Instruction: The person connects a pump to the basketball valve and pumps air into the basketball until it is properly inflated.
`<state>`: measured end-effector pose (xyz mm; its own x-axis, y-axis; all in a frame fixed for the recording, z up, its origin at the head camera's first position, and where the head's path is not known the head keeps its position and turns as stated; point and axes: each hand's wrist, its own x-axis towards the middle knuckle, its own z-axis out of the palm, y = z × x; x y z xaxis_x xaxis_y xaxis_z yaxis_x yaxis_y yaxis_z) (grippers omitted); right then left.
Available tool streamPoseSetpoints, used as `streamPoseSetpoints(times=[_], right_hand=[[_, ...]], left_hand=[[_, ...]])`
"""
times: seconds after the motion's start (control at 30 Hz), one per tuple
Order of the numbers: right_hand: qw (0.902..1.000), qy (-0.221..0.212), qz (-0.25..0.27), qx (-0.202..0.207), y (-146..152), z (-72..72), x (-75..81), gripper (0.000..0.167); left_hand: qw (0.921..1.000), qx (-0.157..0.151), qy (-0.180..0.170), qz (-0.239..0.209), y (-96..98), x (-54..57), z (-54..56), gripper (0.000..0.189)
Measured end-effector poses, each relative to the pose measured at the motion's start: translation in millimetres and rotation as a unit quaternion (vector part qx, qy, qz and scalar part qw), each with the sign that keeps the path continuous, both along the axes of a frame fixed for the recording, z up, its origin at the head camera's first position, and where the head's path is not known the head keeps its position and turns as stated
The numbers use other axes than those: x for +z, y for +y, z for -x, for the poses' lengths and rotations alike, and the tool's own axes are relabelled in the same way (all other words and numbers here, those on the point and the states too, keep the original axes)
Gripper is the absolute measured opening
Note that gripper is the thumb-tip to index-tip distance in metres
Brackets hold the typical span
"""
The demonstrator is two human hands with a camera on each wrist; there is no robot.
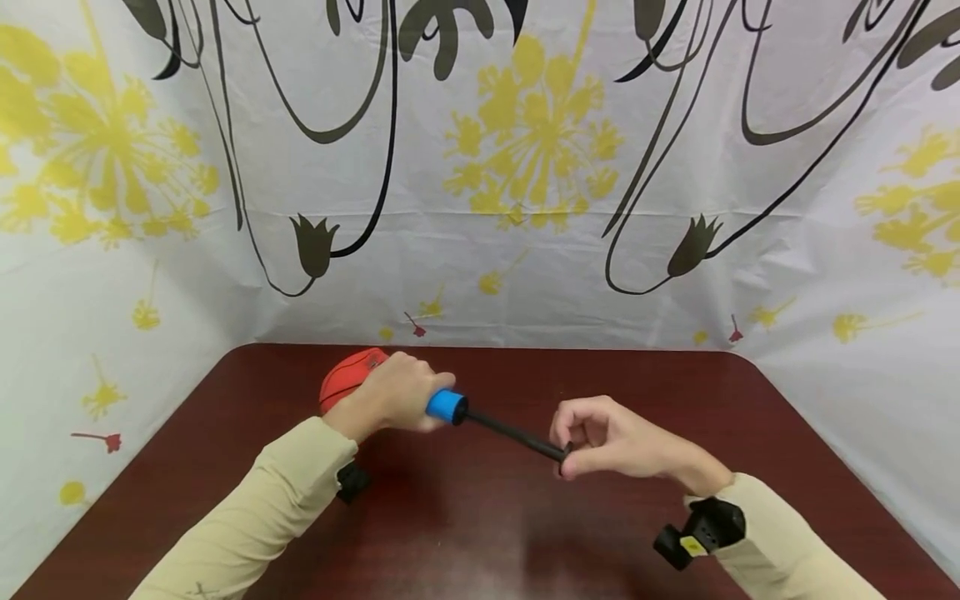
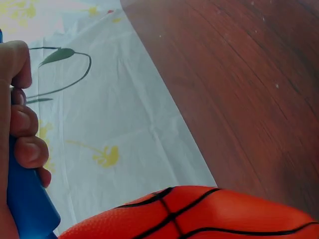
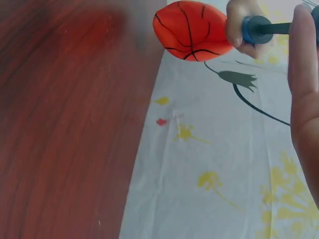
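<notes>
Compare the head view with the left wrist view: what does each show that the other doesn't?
Only the head view shows the right hand pinching the black rod's end, both sleeves, and the wrist cameras. Only the left wrist view shows the ball's black seams close up. Both show the left hand gripping the blue pump, the orange ball and the table.

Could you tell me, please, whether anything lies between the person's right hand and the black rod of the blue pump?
Nothing visible: the right hand already pinches the end of the thin black rod.
</notes>
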<state>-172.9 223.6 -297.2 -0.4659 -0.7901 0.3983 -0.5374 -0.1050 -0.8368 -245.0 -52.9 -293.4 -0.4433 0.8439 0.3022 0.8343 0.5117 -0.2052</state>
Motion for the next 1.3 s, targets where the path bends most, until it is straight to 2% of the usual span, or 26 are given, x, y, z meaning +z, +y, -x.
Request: streamPoseSetpoints(times=[0.17, 0.27, 0.43, 0.53, 0.67, 0.73, 0.8, 0.93, 1.03, 1.13, 1.2, 1.3], right_hand=[[0.9954, 0.06, -0.038, -0.065, -29.3, 17.2, -5.6, 0.015], [0.9937, 0.066, -0.058, -0.071, -47.4, 25.3, -9.8, 0.014], [0.9898, 0.062, -0.086, -0.095, -54.5, 21.2, -14.0, 0.015], [0.9927, 0.047, -0.076, -0.08, -43.5, 12.3, -9.5, 0.017], [0.9993, -0.009, -0.024, -0.029, -23.0, 0.8, -5.9, 0.019], [0.9994, -0.019, -0.004, -0.028, -20.9, -1.5, -8.8, 0.019], [0.9988, -0.004, 0.003, -0.049, -28.2, 0.4, -12.6, 0.019], [0.9933, 0.062, 0.005, -0.097, -51.3, 12.0, -17.9, 0.018], [0.9916, 0.068, 0.018, -0.109, -60.2, 18.5, -18.1, 0.017], [0.993, 0.032, 0.017, -0.112, -55.5, 16.1, -17.3, 0.018], [0.9946, -0.008, 0.02, -0.102, -47.4, 10.6, -15.6, 0.017], [0.9944, -0.084, 0.044, -0.048, -33.2, 1.8, -12.4, 0.018]], left_hand=[[0.9999, -0.014, -0.009, 0.0, 6.2, -5.6, -4.3, 0.027], [0.9998, -0.019, -0.009, 0.005, 8.6, -7.4, -6.7, 0.027], [0.9987, -0.019, -0.01, 0.047, 2.9, -4.5, -7.8, 0.027], [0.9979, -0.025, -0.007, 0.059, -3.8, 0.0, -7.8, 0.028], [0.9988, -0.008, 0.009, 0.047, -12.1, 4.0, -6.6, 0.029], [0.999, -0.004, 0.011, 0.044, -12.6, 4.5, -6.0, 0.029], [0.9989, -0.005, 0.012, 0.044, -10.6, 4.9, -5.9, 0.029], [0.9991, -0.017, 0.018, 0.036, 0.0, 4.8, -7.2, 0.028], [0.9995, -0.015, 0.021, 0.017, 3.3, 3.4, -8.0, 0.028], [0.9996, -0.023, 0.012, 0.009, 6.3, 1.1, -9.1, 0.027], [0.9994, -0.031, 0.003, 0.012, 8.8, 0.8, -10.4, 0.027], [0.9991, -0.04, 0.004, 0.013, 5.7, 2.2, -11.1, 0.028]])
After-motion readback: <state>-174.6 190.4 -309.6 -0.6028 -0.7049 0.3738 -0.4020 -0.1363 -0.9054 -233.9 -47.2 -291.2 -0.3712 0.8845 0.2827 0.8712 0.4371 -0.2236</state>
